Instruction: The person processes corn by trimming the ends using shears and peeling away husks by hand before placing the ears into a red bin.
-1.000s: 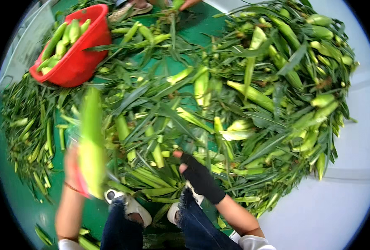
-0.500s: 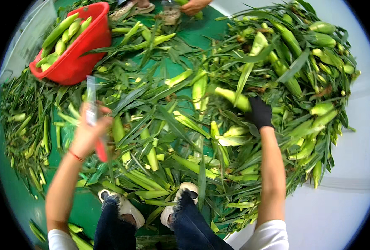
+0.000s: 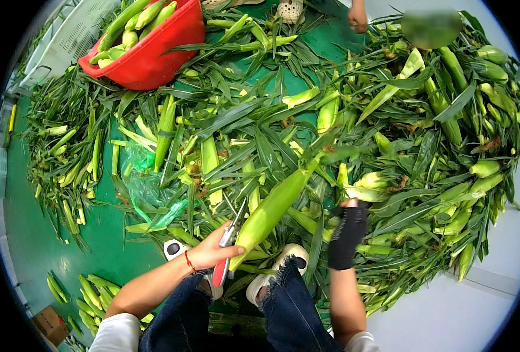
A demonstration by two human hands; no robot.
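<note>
My left hand [image 3: 216, 249] is closed around a red-handled cutting tool [image 3: 220, 271] whose silver, blade-like parts point away from me. The same hand grips the lower end of a green corn ear [image 3: 274, 208] in its husk, its thumb lying across it. The ear slants up and to the right above my feet, with blurred leaf at its tip. To the right of the ear, apart from it, is my right hand [image 3: 349, 234] in a black glove with bare fingertips. Its fingers look curled; what they hold, if anything, is hidden.
A red tub [image 3: 154, 56] of husked-on ears stands far left beside a white crate [image 3: 66, 44]. Corn [image 3: 447, 111] heaps up on the right. Leaves and a green plastic bag [image 3: 148, 188] cover much of the green floor. Another person's hand [image 3: 358, 17] shows at the far edge.
The corn ear has passed from my right hand to my left, which has come toward the middle with the tool. My right hand has drawn nearer to me. The view has shifted.
</note>
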